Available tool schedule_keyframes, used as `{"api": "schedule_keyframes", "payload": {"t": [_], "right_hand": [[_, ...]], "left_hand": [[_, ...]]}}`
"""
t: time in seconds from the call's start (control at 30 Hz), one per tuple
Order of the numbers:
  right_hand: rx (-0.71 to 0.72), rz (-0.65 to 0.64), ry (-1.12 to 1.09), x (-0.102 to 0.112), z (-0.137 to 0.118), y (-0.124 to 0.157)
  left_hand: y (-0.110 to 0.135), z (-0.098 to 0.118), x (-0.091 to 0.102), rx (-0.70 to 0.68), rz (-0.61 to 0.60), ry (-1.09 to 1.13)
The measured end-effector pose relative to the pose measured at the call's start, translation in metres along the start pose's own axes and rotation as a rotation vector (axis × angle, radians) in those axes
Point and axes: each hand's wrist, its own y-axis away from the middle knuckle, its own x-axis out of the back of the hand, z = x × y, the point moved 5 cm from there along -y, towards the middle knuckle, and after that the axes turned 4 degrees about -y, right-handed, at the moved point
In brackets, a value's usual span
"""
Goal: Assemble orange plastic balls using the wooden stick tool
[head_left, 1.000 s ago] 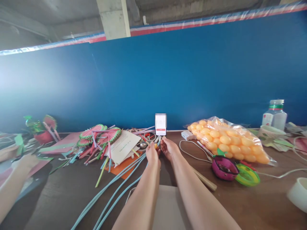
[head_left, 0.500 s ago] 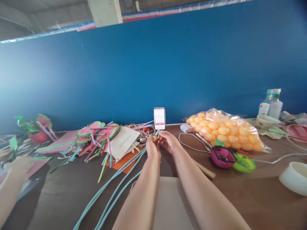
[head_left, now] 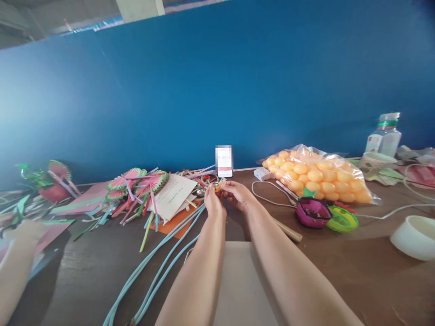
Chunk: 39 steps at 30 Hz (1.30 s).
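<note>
Both my hands meet over the far middle of the brown table (head_left: 340, 271). My left hand (head_left: 213, 202) and my right hand (head_left: 236, 194) are closed in a pinch on one small orange ball (head_left: 218, 185) held between their fingertips. Just beyond them a small white card (head_left: 224, 161) stands against the blue wall. Under my left forearm run long light-blue tubes (head_left: 159, 267). A pale sheet (head_left: 243, 280) lies between my forearms.
A clear bag of orange balls (head_left: 316, 174) lies at right, with a purple cup (head_left: 313, 213) and a green ring (head_left: 341, 221) in front. A tape roll (head_left: 413, 231), bottle (head_left: 384, 136), folded paper fans (head_left: 139, 183) and another person's arm (head_left: 15, 267) at left.
The view has tilted so everything sits higher in frame. My hands stay together on the orange ball and have drawn slightly nearer to me.
</note>
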Motion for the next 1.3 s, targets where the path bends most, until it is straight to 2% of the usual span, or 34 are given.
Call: {"api": "schedule_keyframes", "payload": {"t": [0.47,1.3], "right_hand": [[0.015,0.007,0.009,-0.0028,-0.0013,0.0002],[-0.019,-0.023,-0.034,-0.0070,-0.0025,0.0012]], "left_hand": [[0.0093,0.0077,-0.0041,-0.055,-0.005,-0.053],[0.0032,0.0037,-0.0028,-0.086,-0.042,-0.040]]}}
